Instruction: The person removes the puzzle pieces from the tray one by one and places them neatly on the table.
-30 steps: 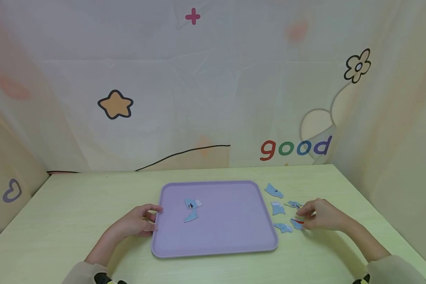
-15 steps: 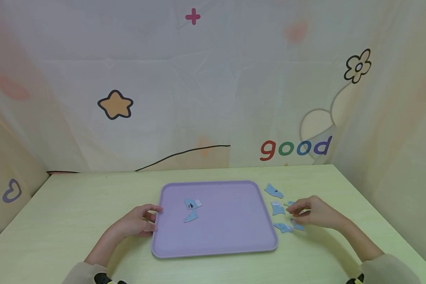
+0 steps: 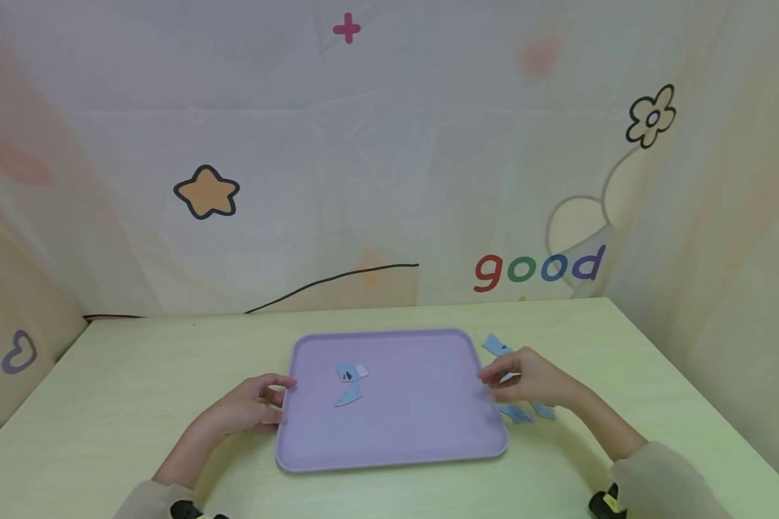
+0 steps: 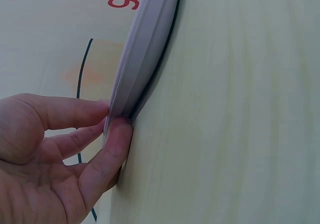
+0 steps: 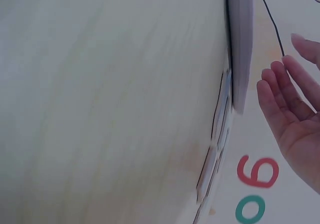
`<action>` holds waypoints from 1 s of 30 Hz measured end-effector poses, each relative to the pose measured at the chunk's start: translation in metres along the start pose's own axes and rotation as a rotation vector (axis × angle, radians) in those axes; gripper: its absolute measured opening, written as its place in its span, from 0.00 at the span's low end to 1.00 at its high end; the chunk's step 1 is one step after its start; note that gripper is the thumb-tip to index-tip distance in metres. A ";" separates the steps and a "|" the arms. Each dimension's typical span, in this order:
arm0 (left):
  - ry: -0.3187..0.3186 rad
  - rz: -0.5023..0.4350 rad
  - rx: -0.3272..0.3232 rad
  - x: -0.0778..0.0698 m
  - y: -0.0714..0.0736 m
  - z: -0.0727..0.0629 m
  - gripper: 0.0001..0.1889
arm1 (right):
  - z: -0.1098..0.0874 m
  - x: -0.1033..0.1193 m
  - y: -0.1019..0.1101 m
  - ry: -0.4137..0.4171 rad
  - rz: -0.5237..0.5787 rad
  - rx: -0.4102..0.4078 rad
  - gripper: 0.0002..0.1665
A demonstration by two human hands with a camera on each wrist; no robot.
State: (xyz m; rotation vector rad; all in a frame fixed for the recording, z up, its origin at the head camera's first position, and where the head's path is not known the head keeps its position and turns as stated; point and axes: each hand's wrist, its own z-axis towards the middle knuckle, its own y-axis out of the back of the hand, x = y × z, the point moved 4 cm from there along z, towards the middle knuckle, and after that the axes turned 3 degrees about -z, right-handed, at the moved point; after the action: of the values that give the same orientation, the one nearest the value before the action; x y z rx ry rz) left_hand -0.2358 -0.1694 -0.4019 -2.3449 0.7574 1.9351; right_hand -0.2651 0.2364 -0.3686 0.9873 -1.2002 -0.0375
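A purple tray [image 3: 402, 461] lies on the table with two blue puzzle pieces on it, an upper piece [image 3: 348, 373] and a lower piece [image 3: 348, 394]. At its left edge my left hand [image 3: 249, 404] grips the rim; the left wrist view shows the thumb and fingertips on either side of the tray wall [image 4: 145, 49]. My right hand [image 3: 526, 376] hovers by the tray's right edge. In the right wrist view the right hand [image 5: 295, 99] has its thumb apart from extended fingers, and no piece shows between them.
Right of the tray lie more blue pieces: a far piece [image 3: 495, 344], a near piece [image 3: 516, 414] and a piece [image 3: 544, 411] beside it. My right hand partly hides this group. A patterned cloth [image 3: 363, 180] hangs behind the table [image 3: 188, 360].
My right hand has moved left from the loose pieces to the tray's right edge. My left hand and the two pieces on the tray stay in place.
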 end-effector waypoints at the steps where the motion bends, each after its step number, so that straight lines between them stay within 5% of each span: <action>1: 0.001 -0.002 -0.001 0.000 0.000 0.000 0.27 | 0.004 0.002 -0.003 0.002 0.009 0.003 0.18; 17: -0.003 -0.005 -0.004 -0.002 0.000 -0.003 0.27 | 0.061 0.039 -0.058 0.046 0.069 -0.005 0.20; 30: 0.004 -0.005 -0.013 -0.002 0.000 -0.003 0.26 | 0.101 0.074 -0.108 0.063 -0.056 0.011 0.22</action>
State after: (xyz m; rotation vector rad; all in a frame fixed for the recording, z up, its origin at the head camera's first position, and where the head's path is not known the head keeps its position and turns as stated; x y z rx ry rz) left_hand -0.2336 -0.1699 -0.3996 -2.3566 0.7416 1.9394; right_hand -0.2645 0.0715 -0.3820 1.0247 -1.1163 -0.0432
